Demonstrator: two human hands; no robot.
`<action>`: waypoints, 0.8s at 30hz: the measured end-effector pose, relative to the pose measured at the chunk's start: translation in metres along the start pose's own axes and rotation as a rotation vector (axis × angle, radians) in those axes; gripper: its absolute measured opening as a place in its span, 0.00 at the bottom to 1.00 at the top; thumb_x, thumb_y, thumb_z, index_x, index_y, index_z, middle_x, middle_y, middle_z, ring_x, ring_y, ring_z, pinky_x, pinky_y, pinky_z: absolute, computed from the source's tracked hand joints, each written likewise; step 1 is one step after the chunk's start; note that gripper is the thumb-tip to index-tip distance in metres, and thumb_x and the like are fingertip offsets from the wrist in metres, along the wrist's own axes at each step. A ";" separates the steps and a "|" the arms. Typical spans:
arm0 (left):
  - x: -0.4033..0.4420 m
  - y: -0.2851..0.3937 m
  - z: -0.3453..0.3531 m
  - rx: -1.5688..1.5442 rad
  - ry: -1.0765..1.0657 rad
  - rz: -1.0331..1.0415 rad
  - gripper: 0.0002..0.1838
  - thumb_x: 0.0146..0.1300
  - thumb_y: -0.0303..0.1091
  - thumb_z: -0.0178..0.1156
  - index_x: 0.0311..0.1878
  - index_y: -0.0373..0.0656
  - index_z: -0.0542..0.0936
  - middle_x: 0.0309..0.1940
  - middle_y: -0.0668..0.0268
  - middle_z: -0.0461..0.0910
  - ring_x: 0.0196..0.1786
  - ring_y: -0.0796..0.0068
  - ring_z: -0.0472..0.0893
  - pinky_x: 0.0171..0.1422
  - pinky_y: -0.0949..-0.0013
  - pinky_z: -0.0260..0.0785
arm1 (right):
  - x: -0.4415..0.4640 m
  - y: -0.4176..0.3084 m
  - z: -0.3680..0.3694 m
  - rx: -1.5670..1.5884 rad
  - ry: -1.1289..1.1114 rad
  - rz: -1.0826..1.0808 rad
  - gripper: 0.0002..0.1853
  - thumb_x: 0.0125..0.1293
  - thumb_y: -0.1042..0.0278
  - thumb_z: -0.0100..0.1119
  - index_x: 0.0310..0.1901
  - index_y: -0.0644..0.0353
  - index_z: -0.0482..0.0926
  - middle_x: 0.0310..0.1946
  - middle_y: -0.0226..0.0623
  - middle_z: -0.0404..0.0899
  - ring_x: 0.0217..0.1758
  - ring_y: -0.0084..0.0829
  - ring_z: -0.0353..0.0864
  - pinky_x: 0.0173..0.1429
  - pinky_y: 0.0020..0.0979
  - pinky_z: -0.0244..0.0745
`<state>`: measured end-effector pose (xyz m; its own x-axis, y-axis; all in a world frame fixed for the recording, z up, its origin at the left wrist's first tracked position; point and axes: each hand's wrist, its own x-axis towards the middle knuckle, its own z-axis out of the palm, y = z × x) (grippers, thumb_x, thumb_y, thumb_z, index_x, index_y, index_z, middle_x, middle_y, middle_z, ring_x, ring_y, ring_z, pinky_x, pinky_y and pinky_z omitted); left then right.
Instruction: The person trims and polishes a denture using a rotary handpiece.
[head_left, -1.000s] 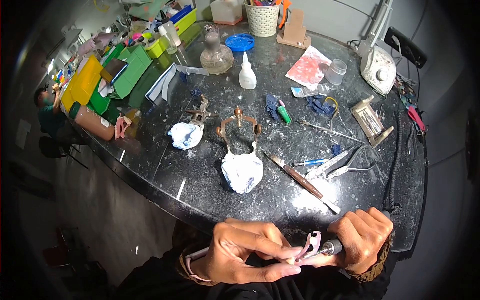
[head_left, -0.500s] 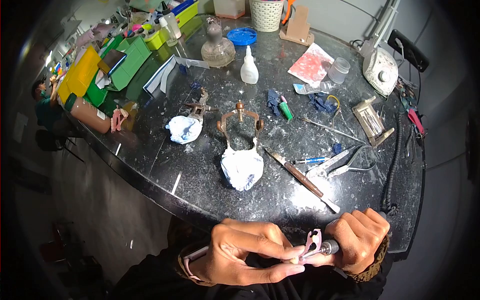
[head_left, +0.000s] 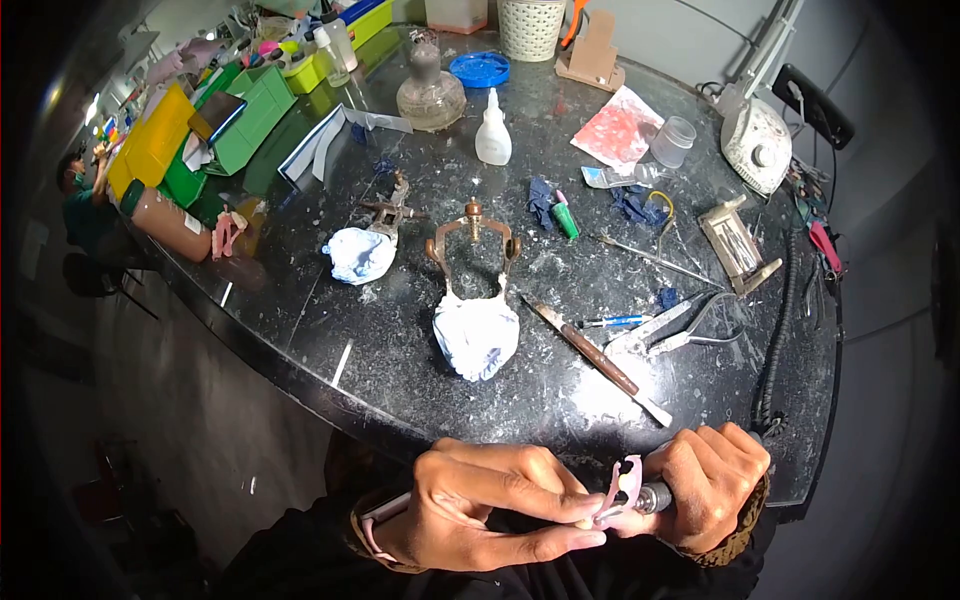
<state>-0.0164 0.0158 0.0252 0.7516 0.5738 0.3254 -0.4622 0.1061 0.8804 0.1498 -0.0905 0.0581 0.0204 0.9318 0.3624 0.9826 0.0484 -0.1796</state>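
Observation:
My left hand (head_left: 495,505) pinches a small pink dental piece (head_left: 625,483) between thumb and fingers, low in the view at the table's front edge. My right hand (head_left: 708,485) is wrapped round a rotary handpiece (head_left: 652,497), whose metal tip points left and meets the pink piece near my left fingertips. Behind the hands a brown-handled knife (head_left: 600,360) lies on the table. Farther left, a metal articulator (head_left: 473,245) stands with a white plaster cast (head_left: 477,337) at its front. The exact contact between tip and piece is too small to tell.
Another plaster cast (head_left: 360,256) sits left of the articulator. Pliers (head_left: 700,325) lie at the right, near a coiled cord (head_left: 778,330) and a white control box (head_left: 757,148). A dropper bottle (head_left: 493,132) and glass burner (head_left: 431,98) stand farther back. A person (head_left: 82,205) is at far left.
The view has shifted slightly. The pink piece has turned a little between my fingers, while both hands keep their grips near the same place.

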 end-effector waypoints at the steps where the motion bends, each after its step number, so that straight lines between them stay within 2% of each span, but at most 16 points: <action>1: 0.000 0.000 0.000 0.003 0.000 -0.001 0.15 0.40 0.16 0.70 0.36 0.32 0.82 0.27 0.54 0.80 0.32 0.65 0.81 0.37 0.70 0.75 | 0.000 -0.001 0.000 0.016 0.000 0.005 0.29 0.39 0.34 0.63 0.16 0.56 0.67 0.11 0.27 0.63 0.11 0.26 0.61 0.19 0.28 0.50; 15: 0.003 -0.001 -0.001 0.034 -0.018 0.022 0.13 0.41 0.15 0.69 0.35 0.32 0.82 0.27 0.53 0.80 0.34 0.62 0.82 0.38 0.68 0.77 | 0.001 0.000 -0.003 0.007 -0.034 -0.022 0.30 0.44 0.36 0.62 0.15 0.56 0.64 0.10 0.28 0.61 0.11 0.27 0.61 0.19 0.29 0.50; 24: 0.003 -0.001 0.000 0.007 -0.008 0.006 0.12 0.43 0.15 0.68 0.34 0.32 0.82 0.28 0.51 0.80 0.35 0.60 0.82 0.38 0.66 0.77 | 0.001 0.001 -0.002 -0.017 0.008 -0.043 0.30 0.41 0.35 0.62 0.15 0.57 0.65 0.11 0.29 0.62 0.11 0.26 0.60 0.19 0.29 0.49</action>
<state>-0.0140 0.0176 0.0251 0.7525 0.5682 0.3331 -0.4633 0.0973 0.8808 0.1516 -0.0905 0.0604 -0.0206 0.9260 0.3770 0.9856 0.0821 -0.1480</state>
